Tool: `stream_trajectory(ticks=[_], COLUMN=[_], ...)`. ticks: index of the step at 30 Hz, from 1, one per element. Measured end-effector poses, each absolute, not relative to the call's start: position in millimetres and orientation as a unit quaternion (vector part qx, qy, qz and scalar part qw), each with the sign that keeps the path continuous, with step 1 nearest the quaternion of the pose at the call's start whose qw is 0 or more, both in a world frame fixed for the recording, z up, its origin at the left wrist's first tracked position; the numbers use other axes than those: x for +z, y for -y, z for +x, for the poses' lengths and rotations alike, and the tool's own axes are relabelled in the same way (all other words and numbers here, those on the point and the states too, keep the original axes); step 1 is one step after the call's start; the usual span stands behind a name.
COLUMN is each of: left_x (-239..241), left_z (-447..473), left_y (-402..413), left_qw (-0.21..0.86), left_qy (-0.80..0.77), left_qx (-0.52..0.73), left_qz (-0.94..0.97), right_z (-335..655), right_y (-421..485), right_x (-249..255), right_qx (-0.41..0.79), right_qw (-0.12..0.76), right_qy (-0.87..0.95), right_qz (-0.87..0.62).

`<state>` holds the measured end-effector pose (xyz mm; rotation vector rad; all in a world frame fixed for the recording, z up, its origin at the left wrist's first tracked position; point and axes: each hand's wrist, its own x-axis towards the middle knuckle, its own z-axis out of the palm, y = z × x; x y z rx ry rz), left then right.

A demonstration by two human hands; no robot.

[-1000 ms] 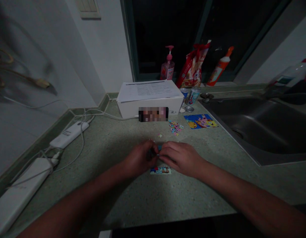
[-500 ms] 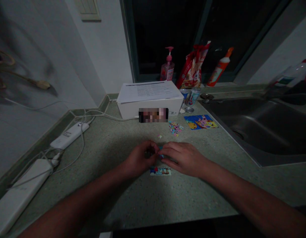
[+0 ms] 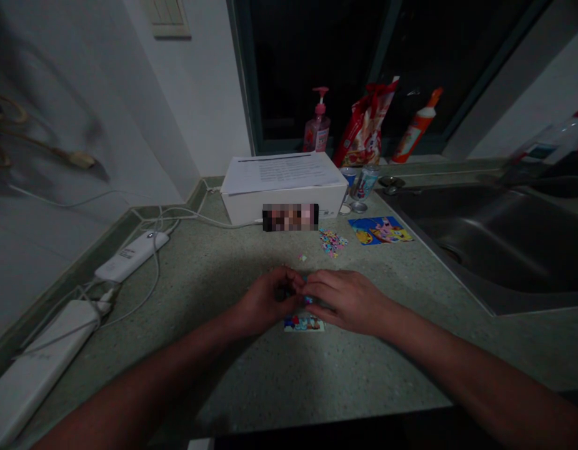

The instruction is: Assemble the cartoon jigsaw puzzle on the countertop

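Observation:
My left hand is curled, its thumb and fingertips drawn together just above the counter. My right hand meets it from the other side, fingers bent and pressed together. A bit of a small blue piece shows between the fingertips; what each hand pinches is mostly hidden. Right below the hands lies a narrow strip with a colourful printed picture, its upper part covered by the fingers. Beyond them is a heap of tiny multicoloured pieces, with a few loose pieces nearer. A blue-and-yellow cartoon picture card lies to the right.
At the back stands a white box with papers on top and a phone-like object in front. Cans are beside it. A metal sink is on the right. Power strips and cables run along the left.
Both hands stay in nearly the same place. The fingertips have shifted slightly, and the blue bit between them shows a little lower than before.

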<state>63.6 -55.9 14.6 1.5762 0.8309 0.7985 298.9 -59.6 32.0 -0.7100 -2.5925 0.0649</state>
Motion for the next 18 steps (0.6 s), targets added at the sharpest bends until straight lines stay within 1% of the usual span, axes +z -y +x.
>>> stream_trajectory(ticks=[7, 18], left_x=[10.9, 10.5], left_z=[62.0, 60.8], left_y=[54.5, 51.9], left_qw=[0.561, 0.529], left_qy=[-0.336, -0.37], left_qx=[0.339, 0.344], left_qz=[0.676, 0.682], right_z=[298.6, 299.5], right_y=[60.4, 60.4], right_x=[34.0, 35.4], right_qx=[0.014, -0.006], right_qw=[0.226, 0.226], right_qy=[0.938, 0.94], right_qz=[-0.264, -0.256])
